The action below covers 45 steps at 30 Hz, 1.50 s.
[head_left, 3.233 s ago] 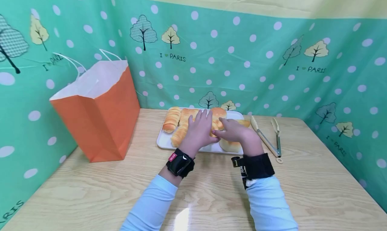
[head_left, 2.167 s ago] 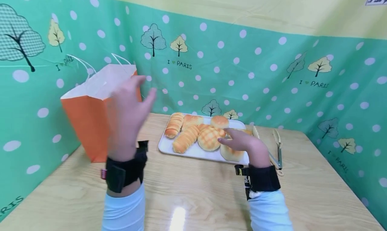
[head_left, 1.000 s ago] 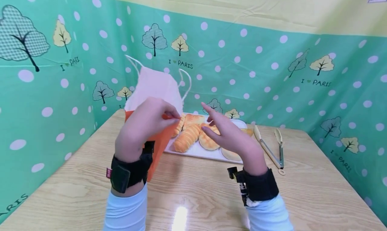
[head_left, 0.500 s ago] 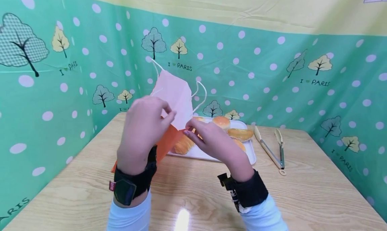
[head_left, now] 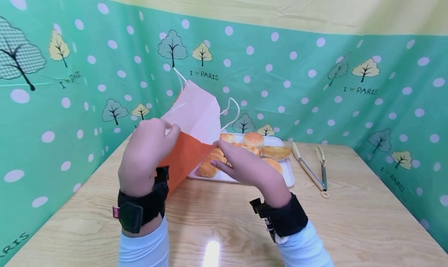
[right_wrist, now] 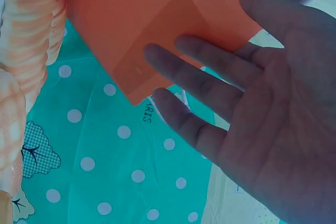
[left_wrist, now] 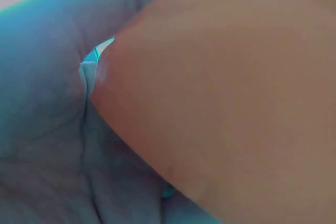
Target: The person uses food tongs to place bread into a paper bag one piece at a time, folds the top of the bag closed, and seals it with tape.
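An orange paper bag [head_left: 186,154] with a white inside and white cord handles [head_left: 231,115] leans with its mouth up, over the left part of a white tray [head_left: 287,173] of bread. My left hand [head_left: 148,152] grips the bag at its left rim, and its fingers are partly hidden. Orange paper fills much of the left wrist view beside the hand [left_wrist: 47,98]. My right hand [head_left: 245,164] is at the bag's front rim corner, index fingertip right at the edge. In the right wrist view its fingers [right_wrist: 202,82] spread out, fairly straight, beside the orange side.
On the tray lie several breads, among them a round bun [head_left: 253,139], a long roll [head_left: 276,152] and a ridged roll [head_left: 210,168], partly covered by the bag. Metal tongs [head_left: 309,170] lie spread at the right. A green polka-dot curtain [head_left: 294,84] borders the wooden table [head_left: 224,220].
My left hand went from the tray to the bag at left and brought it right, tilted, beside the bread. My right hand has moved left from over the bread to the bag's rim.
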### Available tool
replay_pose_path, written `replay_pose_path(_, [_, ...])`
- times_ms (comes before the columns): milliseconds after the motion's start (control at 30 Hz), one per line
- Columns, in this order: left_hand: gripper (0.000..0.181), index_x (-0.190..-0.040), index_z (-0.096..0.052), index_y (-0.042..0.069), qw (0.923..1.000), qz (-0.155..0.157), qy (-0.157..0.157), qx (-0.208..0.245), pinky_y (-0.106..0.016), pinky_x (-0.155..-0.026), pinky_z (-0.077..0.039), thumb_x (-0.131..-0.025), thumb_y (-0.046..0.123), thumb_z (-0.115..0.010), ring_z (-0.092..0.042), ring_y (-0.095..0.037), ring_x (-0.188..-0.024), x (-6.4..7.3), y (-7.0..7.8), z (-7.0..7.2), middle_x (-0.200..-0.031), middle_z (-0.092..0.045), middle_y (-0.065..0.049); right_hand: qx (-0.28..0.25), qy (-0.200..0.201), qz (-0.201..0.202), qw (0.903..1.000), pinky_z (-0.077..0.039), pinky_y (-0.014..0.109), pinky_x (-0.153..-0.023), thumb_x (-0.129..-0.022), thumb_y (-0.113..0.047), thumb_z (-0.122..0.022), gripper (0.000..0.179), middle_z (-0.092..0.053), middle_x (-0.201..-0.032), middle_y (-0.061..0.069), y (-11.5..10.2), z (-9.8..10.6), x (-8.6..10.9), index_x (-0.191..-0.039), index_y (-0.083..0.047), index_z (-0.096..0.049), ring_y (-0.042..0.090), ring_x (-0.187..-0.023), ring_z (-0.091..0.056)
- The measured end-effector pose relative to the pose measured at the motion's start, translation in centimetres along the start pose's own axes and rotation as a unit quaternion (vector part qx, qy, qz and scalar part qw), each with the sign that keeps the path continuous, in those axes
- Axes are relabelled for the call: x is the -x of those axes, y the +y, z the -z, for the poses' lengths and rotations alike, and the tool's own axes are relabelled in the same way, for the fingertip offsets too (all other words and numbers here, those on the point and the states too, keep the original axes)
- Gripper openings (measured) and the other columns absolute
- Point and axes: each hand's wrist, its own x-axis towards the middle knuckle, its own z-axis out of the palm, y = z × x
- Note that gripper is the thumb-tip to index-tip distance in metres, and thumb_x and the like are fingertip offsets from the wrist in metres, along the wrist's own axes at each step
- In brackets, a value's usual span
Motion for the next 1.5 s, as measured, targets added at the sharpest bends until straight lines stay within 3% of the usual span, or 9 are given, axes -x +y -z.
replay_pose_path(133, [0.053,-0.13,-0.049,-0.008,0.9999,-0.004,-0.011,0.004,-0.038,-0.058,-0.041,-0.094,0.03,-0.039,-0.048,-0.028,-0.056,-0.2,0.1,0.1,-0.074,-0.053,-0.019,-0.043,-0.024,-0.02,0.9986,-0.052,0.035,-0.079,-0.093,-0.034,-0.053,0.045,-0.063,-0.108,0.001,1.2,1.0,0.6,-0.132,-0.015,-0.043,0.014,-0.085,-0.058])
replay_pose_path(233, [0.055,-0.128,-0.05,-0.009,0.9998,-0.009,-0.011,0.014,-0.038,-0.061,-0.043,-0.091,0.032,-0.043,-0.052,-0.029,-0.062,-0.4,0.3,-0.1,-0.082,-0.058,-0.021,-0.109,-0.037,-0.045,0.9924,-0.05,0.044,-0.091,-0.093,-0.031,-0.054,0.046,-0.058,-0.127,0.01,3.1,2.9,2.0,-0.134,-0.013,-0.043,0.021,-0.107,-0.057])
replay_pose_path(367, [0.057,-0.126,-0.051,-0.008,0.9996,-0.001,-0.013,0.025,-0.034,-0.057,-0.037,-0.087,0.033,-0.047,-0.047,-0.022,-0.052,-0.6,0.4,-0.4,-0.064,-0.053,-0.011,-0.125,-0.031,-0.167,0.9776,-0.048,0.055,-0.092,-0.095,-0.04,-0.048,0.054,-0.055,-0.129,0.023,7.3,6.4,5.8,-0.137,-0.007,-0.039,0.035,-0.114,-0.054])
replay_pose_path(533, [0.061,-0.129,-0.048,-0.007,0.9996,0.003,-0.021,0.021,-0.034,-0.052,-0.032,-0.086,0.036,-0.048,-0.032,-0.017,-0.042,-0.6,0.4,-0.1,-0.047,-0.034,0.001,-0.03,-0.097,-0.338,0.9356,-0.043,0.063,-0.091,-0.094,-0.054,-0.038,0.076,-0.046,-0.131,0.038,12.9,8.1,10.8,-0.137,0.008,-0.035,0.051,-0.115,-0.045])
replay_pose_path(833, [0.065,-0.132,-0.045,-0.007,0.9995,-0.01,-0.028,0.0,-0.033,-0.052,-0.034,-0.087,0.04,-0.048,-0.037,-0.018,-0.043,-0.6,0.6,0.4,-0.052,-0.042,-0.003,-0.059,-0.194,-0.435,0.877,-0.041,0.063,-0.093,-0.092,-0.049,-0.046,0.078,-0.04,-0.132,0.043,19.4,5.2,15.5,-0.13,0.019,-0.038,0.054,-0.114,-0.042])
replay_pose_path(1033, [0.07,-0.136,-0.041,-0.007,0.9989,-0.007,-0.045,0.01,-0.048,-0.076,-0.048,-0.089,0.045,-0.045,-0.056,-0.031,-0.087,-0.5,-0.1,0.3,-0.084,-0.061,-0.018,-0.102,-0.193,-0.478,0.8508,-0.047,0.058,-0.086,-0.089,-0.043,-0.053,0.065,-0.052,-0.119,0.034,21.0,4.3,16.0,-0.12,0.014,-0.049,0.045,-0.103,-0.051])
replay_pose_path(1233, [0.073,-0.137,-0.039,-0.006,0.9985,-0.002,-0.054,0.003,-0.04,-0.068,-0.044,-0.09,0.049,-0.044,-0.052,-0.029,-0.076,-0.5,-0.6,0.4,-0.069,-0.055,-0.012,-0.123,-0.211,-0.493,0.8353,-0.045,0.058,-0.089,-0.09,-0.043,-0.053,0.067,-0.049,-0.125,0.036,20.8,4.6,16.2,-0.126,0.013,-0.047,0.049,-0.108,-0.048])
replay_pose_path(1400, [0.074,-0.138,-0.038,-0.006,0.9982,-0.005,-0.059,0.005,-0.042,-0.07,-0.044,-0.09,0.051,-0.042,-0.05,-0.031,-0.085,-0.4,-0.7,0.6,-0.094,-0.061,-0.022,-0.098,-0.218,-0.503,0.8305,-0.046,0.056,-0.087,-0.089,-0.045,-0.053,0.071,-0.05,-0.118,0.038,20.9,5.2,17.1,-0.124,0.017,-0.044,0.048,-0.102,-0.051])
replay_pose_path(1500, [0.075,-0.138,-0.038,-0.006,0.9983,-0.002,-0.059,0.003,-0.04,-0.065,-0.042,-0.09,0.051,-0.042,-0.051,-0.029,-0.076,-0.4,-0.6,0.8,-0.077,-0.06,-0.016,-0.089,-0.208,-0.512,0.8289,-0.048,0.054,-0.085,-0.088,-0.044,-0.054,0.068,-0.053,-0.11,0.036,20.9,5.3,17.4,-0.116,0.017,-0.048,0.045,-0.097,-0.053])
